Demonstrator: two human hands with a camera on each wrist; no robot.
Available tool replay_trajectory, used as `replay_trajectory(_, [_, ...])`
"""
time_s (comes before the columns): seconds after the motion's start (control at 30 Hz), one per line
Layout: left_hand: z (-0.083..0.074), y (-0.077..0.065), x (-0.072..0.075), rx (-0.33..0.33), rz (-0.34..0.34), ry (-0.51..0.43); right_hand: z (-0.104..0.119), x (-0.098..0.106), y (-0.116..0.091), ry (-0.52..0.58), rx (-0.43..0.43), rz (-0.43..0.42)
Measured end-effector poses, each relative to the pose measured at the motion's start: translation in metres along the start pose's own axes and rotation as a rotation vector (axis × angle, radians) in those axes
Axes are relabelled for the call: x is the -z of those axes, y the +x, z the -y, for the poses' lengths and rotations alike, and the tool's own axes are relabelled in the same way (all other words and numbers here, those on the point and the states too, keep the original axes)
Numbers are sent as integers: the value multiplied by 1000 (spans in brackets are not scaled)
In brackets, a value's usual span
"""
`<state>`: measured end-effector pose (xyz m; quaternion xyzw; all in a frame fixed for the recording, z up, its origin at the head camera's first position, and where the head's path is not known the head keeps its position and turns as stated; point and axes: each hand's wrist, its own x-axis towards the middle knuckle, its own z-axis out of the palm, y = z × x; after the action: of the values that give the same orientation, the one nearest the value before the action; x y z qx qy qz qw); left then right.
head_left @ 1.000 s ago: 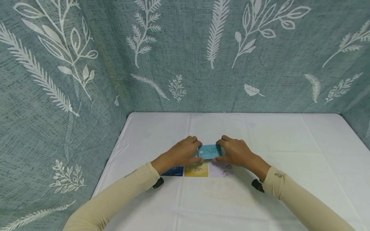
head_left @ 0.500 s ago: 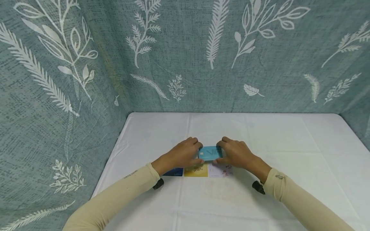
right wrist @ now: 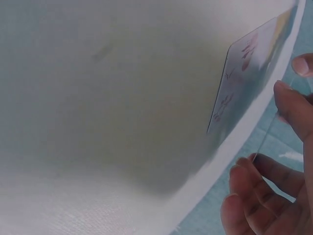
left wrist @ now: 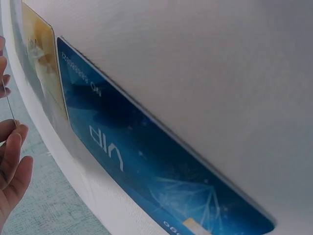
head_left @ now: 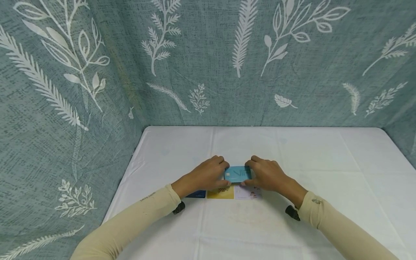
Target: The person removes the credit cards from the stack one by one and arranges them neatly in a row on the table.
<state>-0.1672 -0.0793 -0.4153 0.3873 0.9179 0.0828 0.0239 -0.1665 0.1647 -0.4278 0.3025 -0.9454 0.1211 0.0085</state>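
Observation:
A light blue card [head_left: 238, 174] printed "VIP" is held between both hands, above the far side of a row of cards. My left hand [head_left: 211, 174] pinches its left end, thumb at the near edge and fingers at the far edge. At its right end, my right hand [head_left: 267, 174] pinches it the same way. In both wrist views the held card is seen edge-on, as a thin line. Below lie a dark blue card [left wrist: 137, 137], partly covered by my left arm in the head view, a yellow card [head_left: 221, 193] and a whitish card with pink print [head_left: 247, 193].
The cards lie side by side on a white-covered table [head_left: 325, 159]. A grey-green curtain [head_left: 214, 54] with white leaf patterns hangs behind the table and along its left. Black pieces show under both wrists, beside the beige sleeves [head_left: 136, 213].
Both hands and the light blue card have shifted slightly toward the near side and a little right, closer to the row. The cards on the table stay in place.

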Motion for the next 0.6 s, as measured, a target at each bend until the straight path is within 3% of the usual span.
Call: replay_trajectory(0.6, [-7,0,-2,-29,5,7,-1,-1,-12,-9,-1,-19])
